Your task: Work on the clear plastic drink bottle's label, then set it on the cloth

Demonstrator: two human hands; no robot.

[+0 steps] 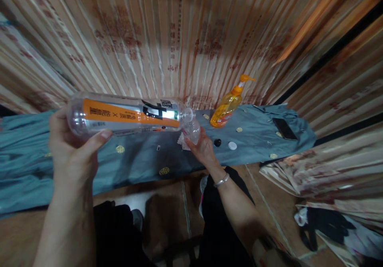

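Note:
My left hand [73, 147] is closed round the base of a large clear plastic bottle [125, 115] with an orange label, held on its side with its open neck pointing right. My right hand [201, 146] grips a small clear plastic bottle [192, 130], whose mouth meets the big bottle's neck. Both are held above a surface covered in a grey-blue cloth [149, 155]. A white cap [232, 145] and a black cap [217, 142] lie on the cloth just right of my right hand.
An orange pump bottle of liquid [227, 106] stands on the cloth at the back. A dark phone [284, 128] lies at the right end. Patterned curtains hang behind. My knees and a brown floor are below; clothes lie at lower right.

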